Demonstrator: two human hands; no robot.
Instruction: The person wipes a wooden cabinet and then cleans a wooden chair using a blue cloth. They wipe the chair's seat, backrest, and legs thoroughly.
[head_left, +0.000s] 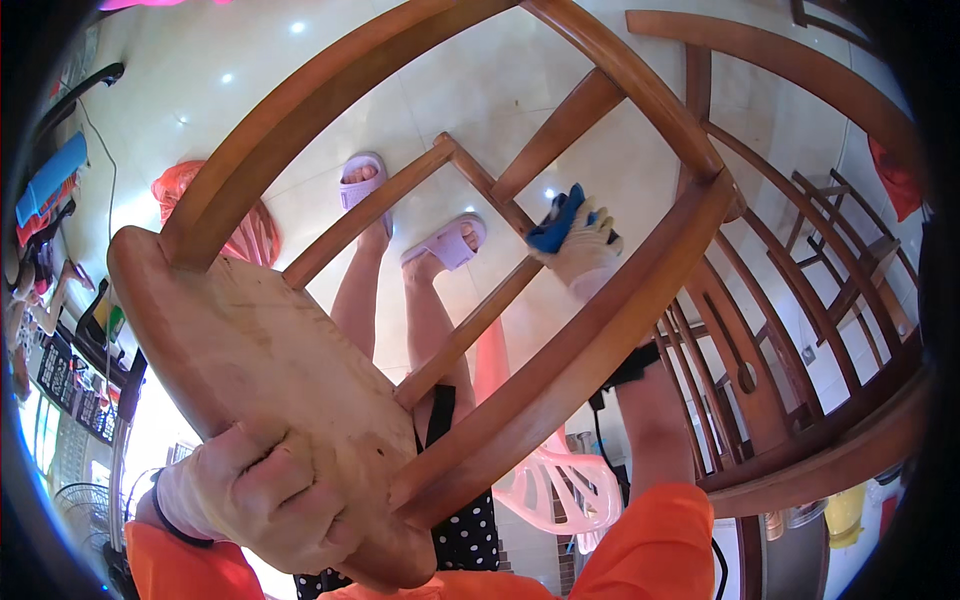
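A brown wooden chair frame is tilted across my lap, with curved rails, thin stretchers and a broad board. My left hand, in a pale glove, is clamped around the near end of that broad board, whose face is pale and unevenly coloured. In the gap between the rails, my right hand wears a pale glove and holds a blue pad or cloth. The blue piece is against or just beside a stretcher; contact cannot be made out. Part of my right forearm is hidden behind the thick near rail.
Another slatted wooden chair stands close on the right, with a darker wooden chair beyond it. A pink plastic chair is beneath the frame. A red plastic bag lies on the tiled floor near my sandalled feet.
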